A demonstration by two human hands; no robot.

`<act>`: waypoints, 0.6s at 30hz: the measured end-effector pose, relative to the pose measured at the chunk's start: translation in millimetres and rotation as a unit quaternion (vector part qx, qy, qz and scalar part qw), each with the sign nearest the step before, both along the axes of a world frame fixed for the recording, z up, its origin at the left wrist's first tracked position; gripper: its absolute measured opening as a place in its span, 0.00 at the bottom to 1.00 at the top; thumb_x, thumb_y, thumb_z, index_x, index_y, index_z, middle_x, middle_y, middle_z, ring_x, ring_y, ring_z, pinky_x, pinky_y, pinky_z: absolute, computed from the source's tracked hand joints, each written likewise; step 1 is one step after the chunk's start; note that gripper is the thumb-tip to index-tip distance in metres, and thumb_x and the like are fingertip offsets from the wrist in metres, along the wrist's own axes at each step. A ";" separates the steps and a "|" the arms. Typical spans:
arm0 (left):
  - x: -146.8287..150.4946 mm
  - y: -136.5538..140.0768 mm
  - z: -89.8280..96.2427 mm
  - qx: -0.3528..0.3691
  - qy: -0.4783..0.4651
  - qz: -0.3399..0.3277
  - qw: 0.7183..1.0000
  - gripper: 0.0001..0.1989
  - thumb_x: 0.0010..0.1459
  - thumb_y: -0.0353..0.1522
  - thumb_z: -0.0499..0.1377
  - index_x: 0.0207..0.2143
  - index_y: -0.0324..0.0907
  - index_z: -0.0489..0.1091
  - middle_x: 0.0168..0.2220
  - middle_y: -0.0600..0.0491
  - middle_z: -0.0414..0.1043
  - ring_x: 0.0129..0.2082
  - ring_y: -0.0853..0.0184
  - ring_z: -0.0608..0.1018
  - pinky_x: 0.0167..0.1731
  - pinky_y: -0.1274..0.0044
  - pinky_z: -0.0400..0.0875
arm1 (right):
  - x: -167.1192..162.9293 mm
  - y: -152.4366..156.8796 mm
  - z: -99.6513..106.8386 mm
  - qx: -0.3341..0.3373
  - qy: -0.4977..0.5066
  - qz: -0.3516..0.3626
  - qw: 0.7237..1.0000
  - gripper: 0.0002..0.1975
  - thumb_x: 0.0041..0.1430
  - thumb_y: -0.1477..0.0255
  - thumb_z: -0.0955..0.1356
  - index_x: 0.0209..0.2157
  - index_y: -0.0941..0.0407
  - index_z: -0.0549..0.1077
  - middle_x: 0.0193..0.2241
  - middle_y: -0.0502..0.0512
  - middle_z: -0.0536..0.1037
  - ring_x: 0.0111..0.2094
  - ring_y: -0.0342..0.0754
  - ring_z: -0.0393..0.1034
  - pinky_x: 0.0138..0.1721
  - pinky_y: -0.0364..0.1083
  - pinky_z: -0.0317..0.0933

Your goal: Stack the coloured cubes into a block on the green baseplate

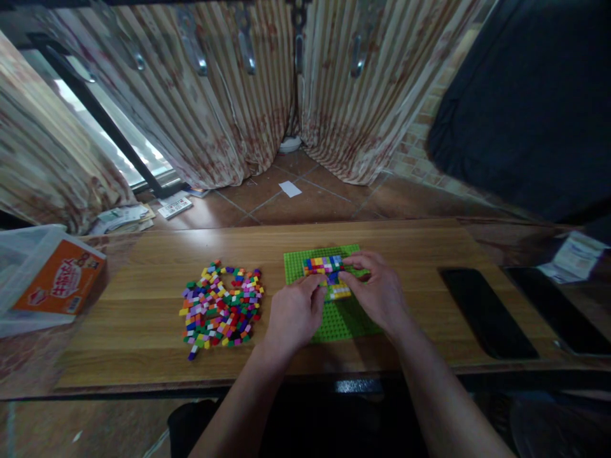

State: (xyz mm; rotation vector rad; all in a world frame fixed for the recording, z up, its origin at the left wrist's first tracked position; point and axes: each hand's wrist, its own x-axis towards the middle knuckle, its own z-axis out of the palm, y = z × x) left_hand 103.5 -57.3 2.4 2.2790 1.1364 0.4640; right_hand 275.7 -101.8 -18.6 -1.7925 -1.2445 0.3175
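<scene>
A green studded baseplate (346,324) lies on the wooden table in front of me. On its upper half stands a low structure of multicoloured building bricks (324,262), with yellow and white bricks along its near side. My left hand (296,308) comes in from the left, fingers curled and tips pressed together at the structure's middle, beside a blue brick (333,278). From the right, my right hand (379,289) grips the structure's right end between thumb and fingers. The fingertips hide part of the bricks, so any small loose piece between them cannot be made out.
Loose coloured bricks (222,308) are spread in a pile on the table's left. Two black phone-like slabs (487,312) lie at the right. A clear plastic bin (33,238) with an orange label stands beyond the left edge. Curtains (229,95) hang behind the table (410,245).
</scene>
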 end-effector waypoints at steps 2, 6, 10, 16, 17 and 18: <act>0.9 -1.1 2.3 0.017 0.025 -0.009 1.000 0.13 0.66 0.34 0.52 0.48 0.47 0.74 0.46 0.52 0.80 0.41 0.61 0.82 0.40 0.73 0.74 | -1.6 0.0 0.8 -0.009 0.007 0.008 1.000 0.11 0.55 0.65 0.69 0.39 0.54 0.78 0.43 0.59 0.76 0.39 0.52 0.73 0.40 0.53 0.69; 2.7 -4.1 5.2 0.037 0.064 -0.020 0.997 0.14 0.67 0.35 0.51 0.49 0.48 0.73 0.46 0.53 0.79 0.40 0.61 0.82 0.37 0.73 0.75 | -4.1 0.5 1.5 -0.036 0.015 0.000 0.999 0.13 0.56 0.64 0.69 0.41 0.55 0.77 0.40 0.59 0.78 0.38 0.52 0.74 0.41 0.53 0.68; 5.2 -6.1 5.6 0.051 0.077 -0.024 0.995 0.16 0.67 0.35 0.50 0.52 0.50 0.72 0.48 0.54 0.78 0.41 0.61 0.82 0.35 0.72 0.75 | -5.7 1.4 1.2 -0.061 0.019 -0.017 0.998 0.15 0.56 0.63 0.68 0.42 0.56 0.77 0.40 0.60 0.79 0.37 0.53 0.74 0.41 0.54 0.68; 7.6 -6.1 7.3 0.047 0.092 -0.013 0.995 0.16 0.68 0.36 0.49 0.52 0.50 0.72 0.48 0.52 0.78 0.40 0.62 0.81 0.34 0.74 0.73 | -6.3 3.1 1.0 -0.078 0.048 -0.025 0.995 0.16 0.54 0.62 0.69 0.41 0.57 0.77 0.38 0.60 0.81 0.36 0.53 0.76 0.42 0.54 0.68; 7.6 -6.0 7.4 0.046 0.090 -0.013 0.995 0.16 0.67 0.35 0.49 0.52 0.50 0.72 0.48 0.52 0.78 0.40 0.62 0.81 0.34 0.74 0.73 | -5.8 3.4 0.5 -0.078 0.061 -0.026 0.995 0.16 0.54 0.62 0.69 0.41 0.57 0.78 0.38 0.60 0.82 0.36 0.53 0.76 0.42 0.54 0.68; 7.5 -5.8 7.2 0.045 0.086 -0.013 0.995 0.16 0.67 0.35 0.50 0.52 0.50 0.72 0.48 0.52 0.78 0.40 0.62 0.81 0.34 0.74 0.73 | -5.1 3.6 -0.2 -0.076 0.078 -0.025 0.994 0.17 0.54 0.61 0.69 0.41 0.57 0.78 0.38 0.60 0.82 0.36 0.53 0.76 0.42 0.54 0.68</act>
